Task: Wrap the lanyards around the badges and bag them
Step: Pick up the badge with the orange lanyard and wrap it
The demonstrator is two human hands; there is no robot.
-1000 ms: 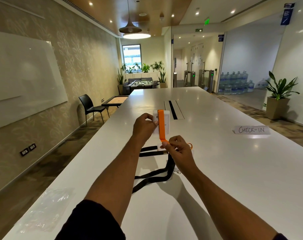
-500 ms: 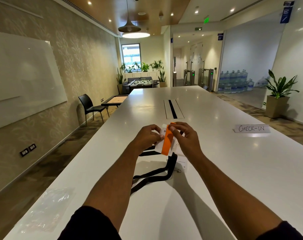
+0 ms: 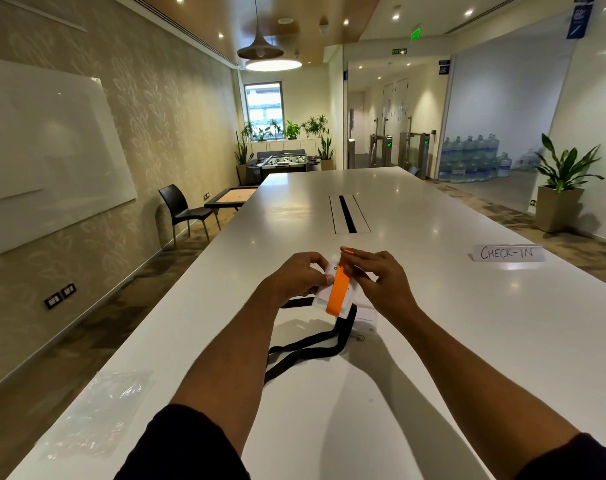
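Above the white table [image 3: 433, 341] I hold a white badge [image 3: 324, 294] with an orange lanyard [image 3: 337, 292] running lengthwise over its face. My left hand [image 3: 296, 278] grips the badge's left edge, thumb on the strap. My right hand [image 3: 381, 282] pinches the lanyard at the badge's top end. Beneath them a second white badge [image 3: 365, 320] lies on the table with its black lanyard [image 3: 308, 348] trailing toward me. A clear plastic bag [image 3: 97, 410] lies at the near left table edge.
A "CHECK-IN" paper sign [image 3: 507, 253] stands on the table to the right. A cable slot [image 3: 348, 213] is set in the table's middle, farther off. A black chair [image 3: 182, 209] and a low game table stand by the left wall.
The badge came down from upright to a tilt over the table. My right hand went from the strap's lower end up to the badge's top, carrying the orange lanyard over it.
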